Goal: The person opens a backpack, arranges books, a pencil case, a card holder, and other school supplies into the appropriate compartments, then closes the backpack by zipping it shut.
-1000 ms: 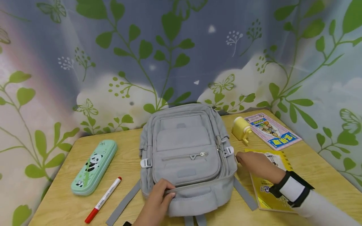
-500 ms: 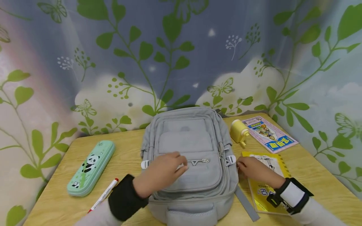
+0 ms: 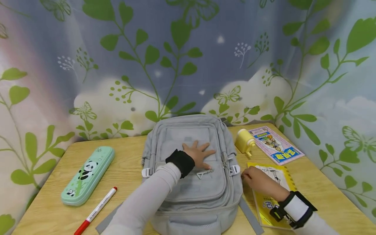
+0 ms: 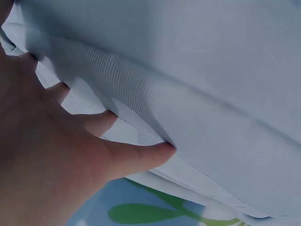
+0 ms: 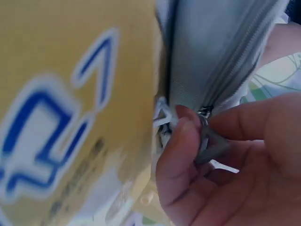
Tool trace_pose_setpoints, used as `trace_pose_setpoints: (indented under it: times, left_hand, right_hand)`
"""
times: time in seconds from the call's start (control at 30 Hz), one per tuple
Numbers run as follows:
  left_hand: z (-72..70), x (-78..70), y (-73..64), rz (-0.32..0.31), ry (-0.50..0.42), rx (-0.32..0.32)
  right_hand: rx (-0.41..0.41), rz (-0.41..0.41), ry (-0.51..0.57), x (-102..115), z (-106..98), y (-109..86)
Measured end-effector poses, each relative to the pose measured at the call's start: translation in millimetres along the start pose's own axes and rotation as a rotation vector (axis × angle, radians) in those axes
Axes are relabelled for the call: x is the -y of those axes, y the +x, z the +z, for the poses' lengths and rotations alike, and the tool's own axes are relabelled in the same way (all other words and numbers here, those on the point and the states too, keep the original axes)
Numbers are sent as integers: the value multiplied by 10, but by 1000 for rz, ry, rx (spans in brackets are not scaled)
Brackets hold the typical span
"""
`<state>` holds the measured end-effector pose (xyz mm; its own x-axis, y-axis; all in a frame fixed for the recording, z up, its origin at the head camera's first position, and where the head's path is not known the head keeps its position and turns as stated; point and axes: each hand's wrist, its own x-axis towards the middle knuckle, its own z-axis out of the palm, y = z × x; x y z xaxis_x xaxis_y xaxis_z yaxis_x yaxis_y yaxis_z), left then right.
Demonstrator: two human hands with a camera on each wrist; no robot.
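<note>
A grey backpack [image 3: 191, 192] lies on the table with its front pocket facing up. My left hand [image 3: 198, 155] presses on that front with its fingers spread and straight; the left wrist view shows the fingertips [image 4: 164, 149] against the grey cloth. At the bag's right side, my right hand [image 3: 259, 181] pinches a zipper pull [image 5: 211, 146] between thumb and fingers. The right wrist view shows the zipper [image 5: 235, 56] running away from the pull along the bag's side. A second, front-pocket zipper pull [image 3: 202, 173] lies just below my left hand.
Left of the bag lie a green panda pencil case [image 3: 88, 176] and a red-capped marker [image 3: 95, 212]. A yellow book [image 3: 271, 212] is partly under my right hand. Behind it are a yellow pencil sharpener [image 3: 244, 142] and a pink-bordered booklet [image 3: 276, 145]. A printed curtain hangs behind.
My left hand has let go of the bag's near edge, lifted, and come down spread on its front. My right hand stays at the bag's right side.
</note>
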<state>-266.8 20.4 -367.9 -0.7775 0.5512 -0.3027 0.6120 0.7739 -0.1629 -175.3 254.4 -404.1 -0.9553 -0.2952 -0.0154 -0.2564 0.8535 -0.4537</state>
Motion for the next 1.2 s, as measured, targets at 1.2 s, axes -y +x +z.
trace_pose_setpoints:
  times: [1.2]
  left_hand:
    - [10, -91, 170, -150, -206, 7]
  right_hand:
    - [128, -231, -175, 977, 77, -906]
